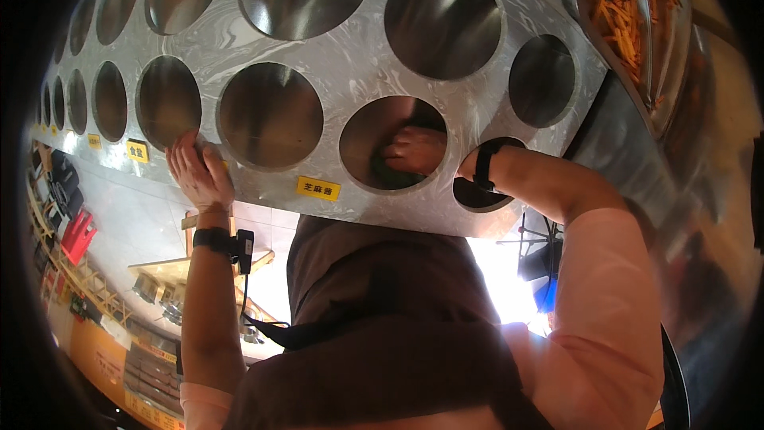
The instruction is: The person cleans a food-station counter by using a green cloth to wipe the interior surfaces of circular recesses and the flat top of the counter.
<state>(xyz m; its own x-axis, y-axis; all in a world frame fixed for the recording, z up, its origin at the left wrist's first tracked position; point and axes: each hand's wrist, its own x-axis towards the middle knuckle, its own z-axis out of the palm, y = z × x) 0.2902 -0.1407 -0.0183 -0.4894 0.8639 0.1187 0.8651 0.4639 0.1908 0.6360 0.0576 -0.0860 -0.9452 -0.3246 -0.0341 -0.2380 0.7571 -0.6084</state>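
Note:
A grey marbled counter (268, 51) has rows of round openings, most with dark or shiny metal insides. My right hand (416, 150) reaches down through the small opening at the lower right and shows inside the round opening (393, 142) beside it. Its fingers are curled on a dark green cloth-like thing (391, 174), partly hidden in shadow. My left hand (200, 173) rests on the counter's front edge, fingers spread at the rim of another round opening (169, 101), holding nothing.
Metal trays (647, 42) with orange shredded food, likely carrot, stand at the upper right. Yellow labels (319, 189) bearing writing are stuck along the counter's front. A steel surface (632, 125) lies right of the counter. Wooden shelving and a red object (78, 236) are at lower left.

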